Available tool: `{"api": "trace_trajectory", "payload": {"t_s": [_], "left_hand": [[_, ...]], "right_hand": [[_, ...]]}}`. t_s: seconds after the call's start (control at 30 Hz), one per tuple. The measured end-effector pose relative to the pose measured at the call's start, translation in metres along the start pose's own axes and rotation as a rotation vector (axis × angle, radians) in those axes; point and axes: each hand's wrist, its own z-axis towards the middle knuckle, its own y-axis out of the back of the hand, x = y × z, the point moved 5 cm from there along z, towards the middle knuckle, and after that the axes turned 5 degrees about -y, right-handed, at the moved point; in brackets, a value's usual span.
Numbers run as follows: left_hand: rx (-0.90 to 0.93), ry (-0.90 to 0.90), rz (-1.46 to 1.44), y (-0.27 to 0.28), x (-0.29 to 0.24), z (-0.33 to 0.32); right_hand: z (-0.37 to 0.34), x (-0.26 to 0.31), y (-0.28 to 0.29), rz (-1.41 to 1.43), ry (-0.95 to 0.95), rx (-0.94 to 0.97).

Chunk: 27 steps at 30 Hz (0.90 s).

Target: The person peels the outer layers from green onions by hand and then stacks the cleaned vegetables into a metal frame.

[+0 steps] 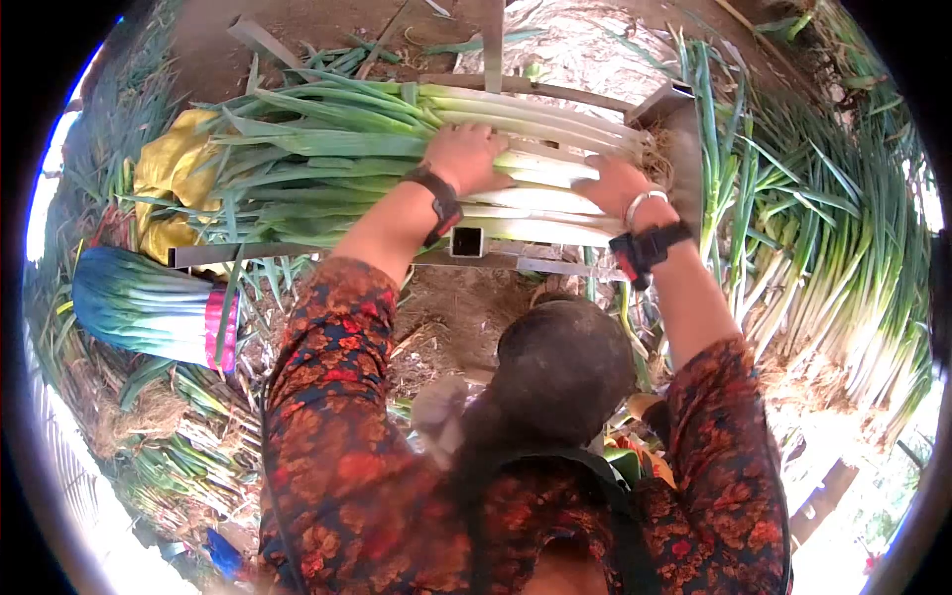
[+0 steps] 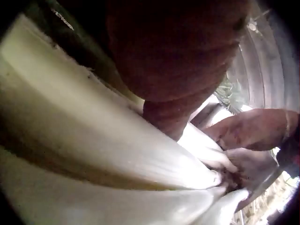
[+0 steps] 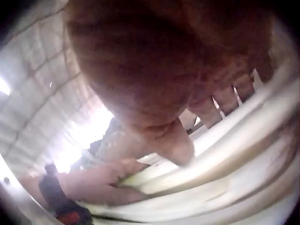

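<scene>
**Two hands rest on a layer of green onions in a metal frame**

The green onions (image 1: pixel 347 144) lie side by side across the far middle of the scene, leaves to the left, white stalks and roots (image 1: pixel 650 157) to the right. They lie within a metal frame (image 1: pixel 684 159). The left hand (image 1: pixel 466 159) rests where green turns to white, its thumb standing wide from the fingers. The right hand (image 1: pixel 613 185) touches the white stalks closer to the roots; its fingers are extended, with narrow gaps between them, and its thumb is apart. At the left, a yellow sack (image 1: pixel 178 169) lies beside the leaf ends, and nearer is a bundle (image 1: pixel 144 302) with a pink band (image 1: pixel 220 332). More onions (image 1: pixel 833 228) are heaped at the right.
</scene>
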Motion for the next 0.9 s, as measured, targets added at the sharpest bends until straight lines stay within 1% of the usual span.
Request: {"api": "trace_trajectory", "payload": {"t_s": [0.03,0.07,0.1,0.13,0.17,0.2,0.23,0.3,0.33,0.43,0.47,0.53,0.63,0.67,0.77,0.83,0.9], "left_hand": [[-0.029,-0.003,-0.010,0.001,-0.001,-0.004],[0.002,0.015,-0.037,0.001,-0.001,-0.006],[-0.009,0.008,-0.029,0.001,-0.002,-0.006],[-0.027,0.000,-0.016,0.000,0.000,-0.003],[-0.050,-0.002,-0.004,-0.001,0.006,0.001],[-0.140,-0.035,-0.106,-0.003,0.017,0.008],[-0.140,0.000,-0.153,-0.003,0.031,0.016],[-0.152,0.054,-0.242,0.009,0.053,0.032],[-0.087,0.138,-0.186,0.016,0.065,0.030],[0.036,0.273,-0.001,0.018,0.103,0.023],[0.073,0.271,-0.006,0.018,0.110,0.018],[0.140,0.260,-0.001,0.039,0.116,0.005],[0.273,0.405,0.033,0.047,0.134,-0.008],[0.162,0.382,0.079,0.050,0.136,-0.019],[0.141,0.643,0.120,0.059,0.164,-0.047],[0.017,0.742,0.206,0.054,0.190,-0.071],[-0.112,0.860,0.178,0.053,0.210,-0.100]], "right_hand": [[-0.010,0.016,0.006,0.102,-0.192,0.059],[-0.005,0.012,-0.018,-0.005,-0.185,-0.162],[-0.006,0.011,-0.040,-0.109,-0.179,-0.387],[-0.022,0.026,-0.039,-0.150,-0.228,-0.417],[-0.019,0.023,-0.044,-0.168,-0.212,-0.460],[-0.019,0.023,-0.040,-0.132,-0.176,-0.430],[-0.021,0.024,-0.037,-0.095,-0.147,-0.398],[-0.022,0.025,-0.037,-0.112,-0.135,-0.436],[-0.022,0.025,-0.038,-0.122,-0.132,-0.453],[-0.022,0.026,-0.040,-0.152,-0.136,-0.462],[-0.022,0.025,-0.041,-0.173,-0.137,-0.488],[-0.020,0.023,-0.043,-0.175,-0.153,-0.469],[-0.022,0.025,-0.039,-0.163,-0.142,-0.434],[-0.024,0.026,-0.038,-0.152,-0.134,-0.428],[-0.022,0.024,-0.037,-0.140,-0.122,-0.426],[-0.022,0.026,-0.039,-0.137,-0.129,-0.404],[-0.022,0.028,-0.035,-0.139,-0.152,-0.368]]}}
